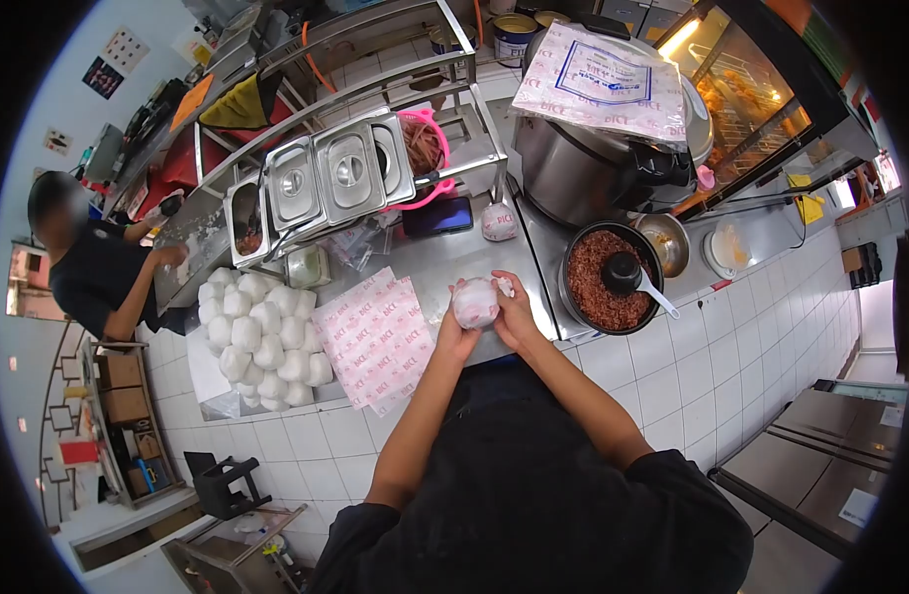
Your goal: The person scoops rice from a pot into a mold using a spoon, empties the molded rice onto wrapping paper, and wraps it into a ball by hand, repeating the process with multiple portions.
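Between my two hands is a rounded bundle (475, 304) wrapped in white paper with pink print. My left hand (458, 338) cups its left side, fingers curled round it. My right hand (517, 315) grips the right side, where a twisted end of the paper (505, 287) sticks up by the fingers. What the wrapping holds is hidden. Sheets of the same pink-printed paper (373, 332) lie to the left of my hands. A similar wrapped bundle (499, 223) sits farther back on the steel counter (526, 282).
White rounded packets (261, 342) are piled at left. Lidded steel pans (347, 176) and a pink basket (441, 124) stand behind; a phone (437, 217) lies nearer. A pan of reddish-brown food (595, 259) and a large cooker (573, 178) are right. Another person (103, 257) works far left.
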Demonstrator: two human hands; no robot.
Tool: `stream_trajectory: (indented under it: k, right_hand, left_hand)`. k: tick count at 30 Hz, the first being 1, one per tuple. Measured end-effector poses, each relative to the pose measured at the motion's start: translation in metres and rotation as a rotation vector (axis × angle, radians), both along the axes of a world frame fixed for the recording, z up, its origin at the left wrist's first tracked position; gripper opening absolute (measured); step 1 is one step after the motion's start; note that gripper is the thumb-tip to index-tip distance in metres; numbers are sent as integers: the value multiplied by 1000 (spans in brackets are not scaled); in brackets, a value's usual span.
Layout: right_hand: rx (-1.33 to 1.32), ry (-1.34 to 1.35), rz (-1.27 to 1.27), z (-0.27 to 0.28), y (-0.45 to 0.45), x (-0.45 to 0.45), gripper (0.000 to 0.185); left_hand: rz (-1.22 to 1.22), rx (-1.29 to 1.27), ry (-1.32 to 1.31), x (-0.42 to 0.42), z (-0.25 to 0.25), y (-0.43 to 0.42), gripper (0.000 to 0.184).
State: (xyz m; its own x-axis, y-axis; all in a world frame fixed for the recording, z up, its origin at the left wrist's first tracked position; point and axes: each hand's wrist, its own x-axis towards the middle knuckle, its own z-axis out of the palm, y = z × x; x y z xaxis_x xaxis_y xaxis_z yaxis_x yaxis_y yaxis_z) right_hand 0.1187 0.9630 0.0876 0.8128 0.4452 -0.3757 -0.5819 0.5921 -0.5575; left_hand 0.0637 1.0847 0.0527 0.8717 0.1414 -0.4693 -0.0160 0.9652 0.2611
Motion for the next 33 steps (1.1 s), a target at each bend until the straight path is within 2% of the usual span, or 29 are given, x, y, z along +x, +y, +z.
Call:
stream_trajectory:
  k: [1,2,5,8,11,14,17,19,22,25,31,33]
  right_hand:
    - [-22,-53,-6,5,1,-3,31]
    - [-99,-149,-25,9,1,-3,29]
    - [-315,-396,-41,20,-1,-4,29]
    - [-473,-544,-9,29,-4,-4,26]
    - [-600,-626,-33,31,-3,-5,22]
    - [-744,-726,-63,30,-8,-2,19]
    - [-812,-923,-73,39,-7,-3,19]
    - [-808,-1073,-109,50,-3,-6,21]
    - [-566,-651,36,57,3,1,31]
    - [-360,-408,185,48,-1,5,36]
    - [-213,-253,268,42,6,0,37]
    - [-529,-581,77,43,15,-2,33]
  left_hand:
    - [-4,-87,-33,-2,-14,-2,43]
    - [-33,-40,27,-6,-9,-5,39]
    - [-146,60,171,-9,0,-1,42]
    - [1,386,309,-11,-3,-8,52]
    - [13,488,248,-16,4,-5,62]
    - [-55,413,316,-18,62,-7,70]
    - [7,349,280,-24,78,-14,71]
    - [112,314,342,-22,67,-17,71]
    - [166,211,348,-16,71,-13,68]
    - [181,158,333,-13,64,-12,63]
    - [292,239,339,-20,47,-13,50]
    - [330,260,336,-17,48,-13,43]
